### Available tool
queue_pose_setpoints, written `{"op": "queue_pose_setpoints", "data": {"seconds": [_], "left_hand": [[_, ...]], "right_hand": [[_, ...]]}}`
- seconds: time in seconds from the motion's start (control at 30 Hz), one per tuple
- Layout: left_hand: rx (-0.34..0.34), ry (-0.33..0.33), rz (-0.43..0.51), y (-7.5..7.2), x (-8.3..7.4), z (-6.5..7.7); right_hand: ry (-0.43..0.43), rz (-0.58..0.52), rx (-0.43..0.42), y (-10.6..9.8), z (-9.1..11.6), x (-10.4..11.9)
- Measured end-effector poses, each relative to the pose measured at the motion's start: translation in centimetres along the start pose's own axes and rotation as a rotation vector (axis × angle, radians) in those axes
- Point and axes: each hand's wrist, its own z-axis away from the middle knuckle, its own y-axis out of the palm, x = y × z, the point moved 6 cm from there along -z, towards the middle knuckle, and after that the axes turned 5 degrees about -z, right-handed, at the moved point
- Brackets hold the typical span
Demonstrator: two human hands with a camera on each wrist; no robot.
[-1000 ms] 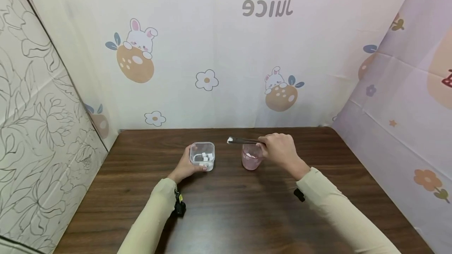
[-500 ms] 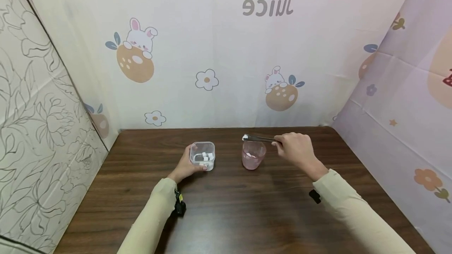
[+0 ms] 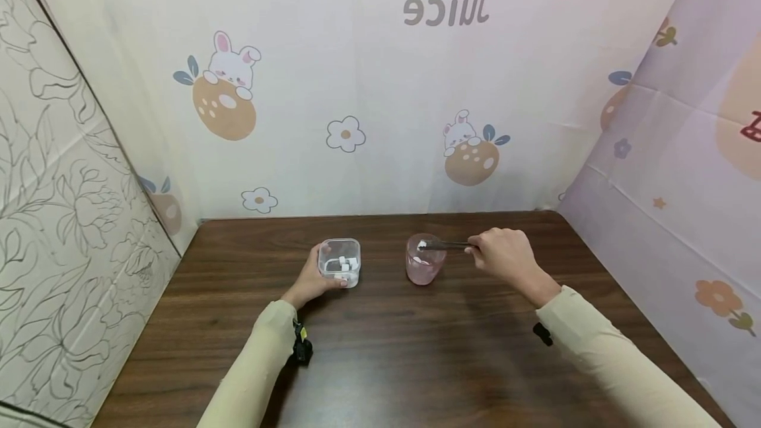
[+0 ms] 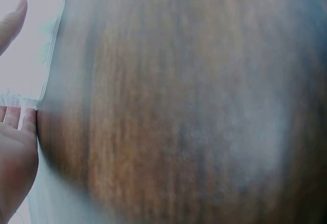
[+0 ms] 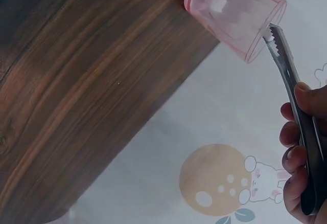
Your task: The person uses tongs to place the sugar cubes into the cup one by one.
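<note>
My left hand (image 3: 310, 281) grips a clear square container (image 3: 353, 279) holding several small white cubes (image 3: 345, 263). In the left wrist view, its thumb and fingers lie around the pale container (image 4: 38, 50). My right hand (image 3: 507, 255) holds metal tongs (image 3: 448, 245), their serrated tips at the mouth of a pink see-through cup (image 3: 423, 275). A white cube (image 3: 421, 244) shows at the tips. In the right wrist view, fingers and thumb wrap the dark tongs (image 5: 301, 111), and another white piece (image 5: 218, 3) lies inside the cup near its base.
Both containers stand on a dark wood-grain table (image 3: 380, 355), towards its back edge. Behind it hangs a white printed cloth (image 3: 380, 84). A floral panel (image 3: 77, 216) rises on the left, and a lilac printed cloth (image 3: 672, 150) on the right.
My right hand has moved right, bringing the tong tips from left of the pink cup to above it, then down to its mouth. My left hand stays on the container.
</note>
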Motion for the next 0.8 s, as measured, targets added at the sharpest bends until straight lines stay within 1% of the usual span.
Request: {"op": "queue_pose_setpoints", "data": {"seconds": [0.03, 0.2, 0.27, 0.37, 0.5, 0.6, 0.8], "left_hand": [[-0.001, 0.001, -0.008, 0.1, 0.5, -0.2], [0.018, -0.023, -0.024, 0.1, 0.2, 0.1], [0.020, -0.030, -0.020, 0.0, -0.3, 0.4], [0.028, -0.023, -0.012, -0.1, -1.7, 1.0], [0.040, -0.012, -0.013, -0.2, -3.2, 1.7], [0.044, -0.016, -0.016, -0.3, -3.4, 1.9], [0.042, -0.010, -0.010, -0.3, -3.3, 1.8]], "right_hand": [[-0.001, -0.001, 0.010, 0.1, -0.1, 0.0], [0.003, 0.004, 0.073, 0.5, -0.5, 0.3], [0.004, 0.015, 0.099, 0.6, -0.8, 0.5], [-0.007, 0.028, 0.126, 0.9, -1.3, 0.6], [-0.036, 0.035, 0.142, 1.2, -1.9, 0.9], [-0.055, 0.045, 0.161, 1.6, -2.3, 1.1], [-0.078, 0.065, 0.183, 2.1, -2.7, 1.5]]}}
